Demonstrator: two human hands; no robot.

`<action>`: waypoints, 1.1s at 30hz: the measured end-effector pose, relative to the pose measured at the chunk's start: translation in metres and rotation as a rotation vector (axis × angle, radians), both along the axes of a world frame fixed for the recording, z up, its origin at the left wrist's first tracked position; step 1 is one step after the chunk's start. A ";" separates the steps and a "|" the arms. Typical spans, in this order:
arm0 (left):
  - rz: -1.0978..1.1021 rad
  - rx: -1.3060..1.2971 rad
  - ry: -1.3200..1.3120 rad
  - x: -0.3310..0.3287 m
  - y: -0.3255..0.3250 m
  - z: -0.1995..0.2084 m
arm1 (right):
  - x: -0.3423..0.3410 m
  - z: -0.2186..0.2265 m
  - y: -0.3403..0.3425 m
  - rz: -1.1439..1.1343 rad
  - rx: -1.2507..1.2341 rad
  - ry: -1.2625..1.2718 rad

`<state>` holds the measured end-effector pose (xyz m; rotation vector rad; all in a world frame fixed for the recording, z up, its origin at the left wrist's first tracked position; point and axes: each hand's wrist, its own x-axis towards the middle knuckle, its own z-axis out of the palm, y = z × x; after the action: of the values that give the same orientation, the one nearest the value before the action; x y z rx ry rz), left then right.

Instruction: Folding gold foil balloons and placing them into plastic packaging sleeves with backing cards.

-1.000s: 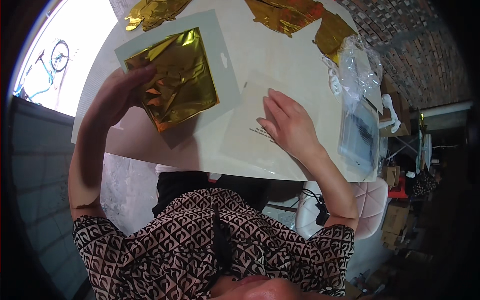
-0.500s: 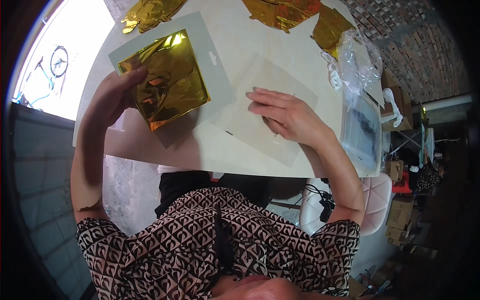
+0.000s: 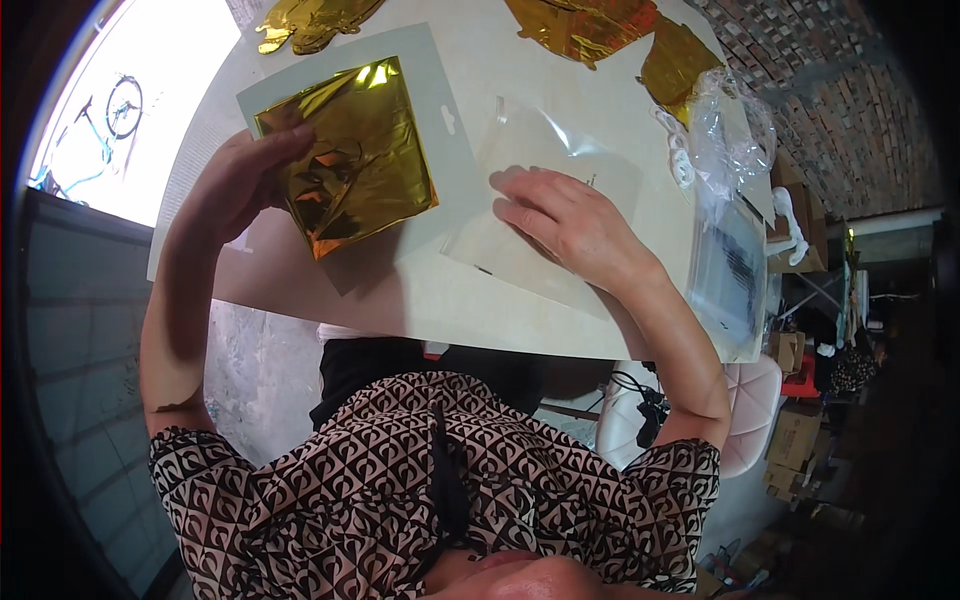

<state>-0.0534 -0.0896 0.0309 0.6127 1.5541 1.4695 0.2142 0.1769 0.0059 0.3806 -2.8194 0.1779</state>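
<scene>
My left hand (image 3: 235, 185) is closed on the left edge of a folded square of shiny gold foil (image 3: 365, 165), its thumb lying across the foil. Behind the foil, in the same grip, is a larger grey card (image 3: 440, 75) with a hang hole at its right edge. My right hand (image 3: 575, 225) lies on a clear plastic bag (image 3: 520, 275) flat on the table, fingers stretched out and pressing the film; the thumb is mostly hidden. Light glints off the bag's far part.
Gold foil pieces (image 3: 580, 25) lie along the far side of the pale table (image 3: 400, 290). At the right are crumpled clear wrap (image 3: 735, 110), white ribbon (image 3: 680, 160) and a stack of clear bags (image 3: 725, 270). A pale padded chair (image 3: 750, 415) stands past the near right edge.
The film under my right hand has lifted and catches light at its far part, and the right fingers are a little more bent. The left hand keeps its grip; the whole view has shifted slightly.
</scene>
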 end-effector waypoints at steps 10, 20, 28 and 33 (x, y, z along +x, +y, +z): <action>-0.056 -0.032 -0.092 0.006 0.006 -0.008 | -0.013 0.013 -0.006 0.005 0.038 0.065; -0.113 -0.161 -0.138 0.004 0.018 -0.013 | -0.034 0.011 -0.007 0.120 0.091 0.080; -0.111 -0.237 -0.142 0.004 0.021 -0.010 | -0.050 0.013 -0.010 0.138 0.208 0.121; -0.129 -0.266 -0.155 -0.002 0.027 -0.013 | -0.056 0.008 -0.009 0.152 0.255 0.183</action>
<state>-0.0550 -0.0628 0.0184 0.4234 1.5260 1.1616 0.1580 0.1683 0.0136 0.6338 -2.6367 -0.1793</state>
